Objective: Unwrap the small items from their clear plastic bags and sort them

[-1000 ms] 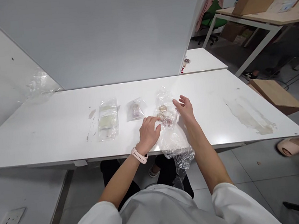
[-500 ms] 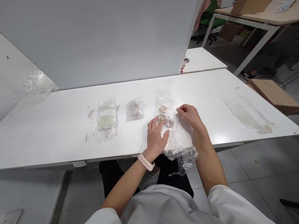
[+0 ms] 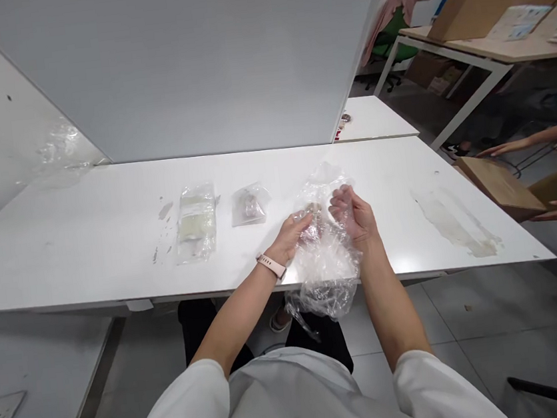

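A crinkled clear plastic bag (image 3: 328, 264) lies between my hands, its lower end hanging over the table's front edge. Small round brownish items (image 3: 314, 213) show through it, too blurred to name. My left hand (image 3: 291, 234), with a pink watch band on the wrist, grips the bag and the items from the left. On the other side my right hand (image 3: 352, 214) has its fingers curled around the bag's film. To the left lie a small clear packet (image 3: 250, 205) with a pinkish item inside and a larger packet (image 3: 196, 222) with pale green contents.
A grey panel (image 3: 192, 64) stands along the back of the white table (image 3: 103, 256). Crumpled plastic (image 3: 63, 149) rests in the left corner. At right, another person's hands hold a cardboard box (image 3: 499, 184) beside the table.
My left hand has gone from resting on the bag to gripping it. My right hand has taken hold of the film, and the bag has bunched up. The other person's hands have come into view.
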A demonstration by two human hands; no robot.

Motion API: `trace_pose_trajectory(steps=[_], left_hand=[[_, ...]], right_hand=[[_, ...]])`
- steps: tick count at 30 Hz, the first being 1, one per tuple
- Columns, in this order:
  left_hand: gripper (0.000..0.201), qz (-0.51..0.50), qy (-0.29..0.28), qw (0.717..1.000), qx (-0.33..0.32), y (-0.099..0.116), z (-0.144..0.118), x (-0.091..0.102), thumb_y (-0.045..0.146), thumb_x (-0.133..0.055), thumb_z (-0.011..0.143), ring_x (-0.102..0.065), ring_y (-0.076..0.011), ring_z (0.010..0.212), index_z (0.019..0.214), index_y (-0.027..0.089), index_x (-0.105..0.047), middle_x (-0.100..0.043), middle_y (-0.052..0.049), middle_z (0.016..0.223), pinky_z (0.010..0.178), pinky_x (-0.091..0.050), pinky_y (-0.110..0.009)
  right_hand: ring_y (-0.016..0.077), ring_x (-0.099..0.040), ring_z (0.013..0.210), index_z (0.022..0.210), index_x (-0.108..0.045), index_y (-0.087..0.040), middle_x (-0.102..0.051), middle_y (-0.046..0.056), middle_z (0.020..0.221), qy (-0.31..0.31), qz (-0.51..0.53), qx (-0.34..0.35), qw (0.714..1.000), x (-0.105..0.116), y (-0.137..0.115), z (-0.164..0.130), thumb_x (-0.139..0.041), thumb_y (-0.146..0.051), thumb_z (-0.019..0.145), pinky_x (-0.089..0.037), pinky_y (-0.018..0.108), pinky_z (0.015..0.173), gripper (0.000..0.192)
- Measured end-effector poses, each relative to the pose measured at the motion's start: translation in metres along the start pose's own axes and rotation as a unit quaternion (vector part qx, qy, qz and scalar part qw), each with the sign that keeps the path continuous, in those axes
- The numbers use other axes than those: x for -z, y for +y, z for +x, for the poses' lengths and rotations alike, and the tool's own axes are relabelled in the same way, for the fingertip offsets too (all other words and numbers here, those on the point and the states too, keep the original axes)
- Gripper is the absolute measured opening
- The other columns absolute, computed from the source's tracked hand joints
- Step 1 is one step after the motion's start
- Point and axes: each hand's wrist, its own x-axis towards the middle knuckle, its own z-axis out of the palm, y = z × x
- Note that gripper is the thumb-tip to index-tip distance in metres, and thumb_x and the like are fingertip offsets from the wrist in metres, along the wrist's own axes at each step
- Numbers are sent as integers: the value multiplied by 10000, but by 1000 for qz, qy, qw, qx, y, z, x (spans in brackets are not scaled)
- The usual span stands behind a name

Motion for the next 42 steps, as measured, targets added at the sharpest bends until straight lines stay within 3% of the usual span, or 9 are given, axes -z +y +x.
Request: trace_pose_trajectory(steps=[3, 6, 11, 18, 24, 30, 35, 37, 42], left_hand=[[660, 175, 88, 979, -65, 8, -9, 17, 308, -735, 843, -586, -292, 1189, 1427, 179, -455, -604, -162, 1305, 952, -493, -409], [531, 413, 182, 861, -232, 12, -24, 19, 190, -626, 894, -471, -295, 1307, 1396, 217, -454, -526, -132, 1398, 1041, -427, -451], [298, 623, 97, 717, -298, -1, -35, -5, 314, -694, 878, -526, -287, 1088, 1113, 187, -561, -600, -101, 1135, 893, -475, -437], [237, 403, 91, 882, -225, 4, -25, 1, 125, -624, 860, -575, -199, 804, 683, 204, -489, -585, -28, 748, 719, -468, -334], [145, 279, 199, 922, -182, 21, -33, 60, 297, -451, 972, -577, -110, 538, 853, 215, -441, -597, 5, 731, 482, -454, -228], [194, 423, 349, 791, -271, 33, -75, 87, 146, -591, 865, -612, -183, 741, 1040, 228, -574, -656, -65, 996, 693, -542, -371], [270, 488, 60, 822, -288, 36, -70, 30, 254, -523, 952, -620, -252, 1147, 1218, 243, -567, -623, -106, 1286, 936, -553, -447], [479, 557, -32, 790, -253, 26, -47, 8, 326, -604, 914, -379, -320, 1447, 1370, 230, -493, -438, -130, 1538, 1132, -407, -525], [675, 667, -33, 711, -219, -2, 14, -12, 454, -614, 904, -55, -400, 1547, 1498, 230, -384, -183, -125, 1669, 1220, -97, -640]], right_hand=[[44, -363, 394, 784, -541, -241, -546, -90, 629, 2, 45, 37, 998, 8, -11, -1, -700, -267, 880, -373, 165, 359, 188], [42, -245, 357, 771, -530, -241, -515, -91, 629, 19, 40, 61, 997, 10, -15, -2, -666, -264, 895, -311, 181, 316, 186], [36, -120, 357, 801, -550, -248, -508, -100, 641, 13, -9, 75, 997, 7, -12, -4, -619, -291, 919, -260, 172, 302, 144], [36, -56, 369, 786, -535, -246, -456, -101, 632, 11, -39, 90, 995, 8, -15, -6, -623, -340, 918, -216, 172, 282, 184], [30, -75, 359, 804, -536, -247, -425, -99, 629, 8, -15, 117, 993, 16, -20, -7, -626, -330, 924, -223, 173, 284, 172], [42, -156, 352, 795, -547, -256, -457, -79, 635, 28, -41, 126, 991, 21, -20, -7, -584, -361, 948, -240, 203, 294, 189], [48, -226, 346, 811, -578, -268, -515, -72, 636, 82, -15, 83, 993, 21, -18, -5, -558, -345, 957, -260, 209, 301, 166], [41, -245, 342, 814, -579, -263, -525, -78, 632, 78, 7, 74, 994, 21, -17, -5, -577, -325, 946, -272, 200, 306, 146], [25, -245, 327, 815, -561, -252, -512, -108, 603, 59, 28, 74, 995, 19, -19, -6, -667, -280, 892, -254, 172, 289, 133]])
